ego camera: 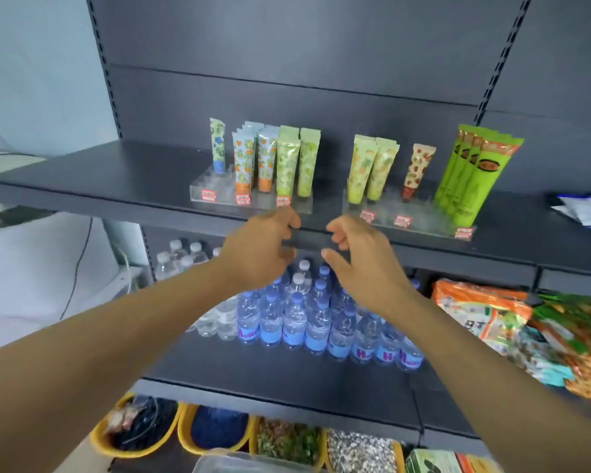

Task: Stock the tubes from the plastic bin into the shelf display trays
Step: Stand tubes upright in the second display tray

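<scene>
From the head view, my left hand (263,249) and right hand (359,257) hover in front of the shelf (116,175) edge, fingers loosely curled, holding nothing. The tubes (289,165) stand upright in the display trays (219,196) — just above the left hand, which is nearer. The plastic bin (249,464) lies low, below both hands

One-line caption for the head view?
Both empty hands, left hand and right hand, reach toward tubes standing in clear display trays.
</scene>
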Available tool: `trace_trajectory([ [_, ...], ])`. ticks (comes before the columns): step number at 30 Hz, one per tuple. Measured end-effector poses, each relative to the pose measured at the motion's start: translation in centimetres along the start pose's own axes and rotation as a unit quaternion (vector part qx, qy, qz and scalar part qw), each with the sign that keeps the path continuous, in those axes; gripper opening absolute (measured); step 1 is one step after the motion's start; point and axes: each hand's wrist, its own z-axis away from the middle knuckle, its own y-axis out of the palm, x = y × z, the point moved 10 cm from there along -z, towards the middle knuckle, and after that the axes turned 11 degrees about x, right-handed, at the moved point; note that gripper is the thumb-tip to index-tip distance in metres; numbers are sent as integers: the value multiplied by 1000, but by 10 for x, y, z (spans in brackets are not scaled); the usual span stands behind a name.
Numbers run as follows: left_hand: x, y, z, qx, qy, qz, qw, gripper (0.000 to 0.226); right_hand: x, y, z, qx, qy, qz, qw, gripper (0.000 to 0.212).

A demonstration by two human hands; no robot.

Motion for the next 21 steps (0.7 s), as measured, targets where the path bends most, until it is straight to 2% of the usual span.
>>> trace_trajectory([
  [4,48,91,45,94,-61,27,993,28,-32,96,50,99,67,-32,992,28],
  [8,94,185,97,205,-122,64,969,28,-65,186,105,204,149,-39,967,34],
  [11,120,248,136,272,-136,79,949,25,-85,249,149,265,200,-47,942,36],
  [14,146,305,179,331,-144,87,928,25,-103,312,196,316,233,-46,919,47],
  [17,177,358,222,385,-168,87,903,27,-122,365,242,365,269,-39,891,33],
  [21,226,421,276,417,-236,79,874,27,-149,438,292,417,287,-39,861,32],
])
